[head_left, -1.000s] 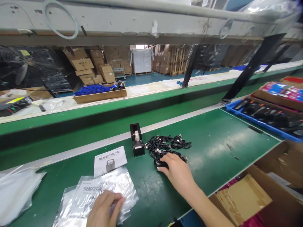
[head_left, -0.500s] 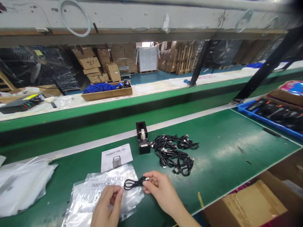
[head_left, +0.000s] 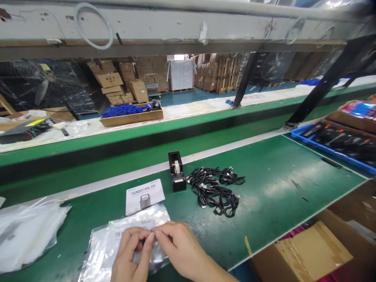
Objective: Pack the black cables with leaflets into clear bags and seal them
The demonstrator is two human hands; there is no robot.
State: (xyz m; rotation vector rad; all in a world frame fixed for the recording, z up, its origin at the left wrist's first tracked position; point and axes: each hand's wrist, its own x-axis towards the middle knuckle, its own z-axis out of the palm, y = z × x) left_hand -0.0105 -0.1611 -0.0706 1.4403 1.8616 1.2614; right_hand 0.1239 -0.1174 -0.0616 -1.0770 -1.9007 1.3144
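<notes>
A carton (head_left: 109, 80) marked "MZX" stands beyond a green workbench (head_left: 270, 168), where clear bags (head_left: 98, 244) lie, their lettering partly covered by hands. The left hand (head_left: 129, 250) and right hand (head_left: 182, 248) meet at the fingertips above them; what either grips, if anything, cannot be told. Behind, a leaflet (head_left: 145, 196) reads "THUNDER TRAIL PRO," its smaller print illegible; black cables (head_left: 225, 192) lie to the right.

At the lower centre of the frame, the bare left hand (head_left: 131, 252) is held with fingers curled, thumb and forefinger pinched together. The bare right hand (head_left: 180, 248) is angled in beside it, similarly pinched, fingertips (head_left: 150, 237) nearly meeting; the bare right forearm (head_left: 217, 273) is cut off by the bottom edge.
</notes>
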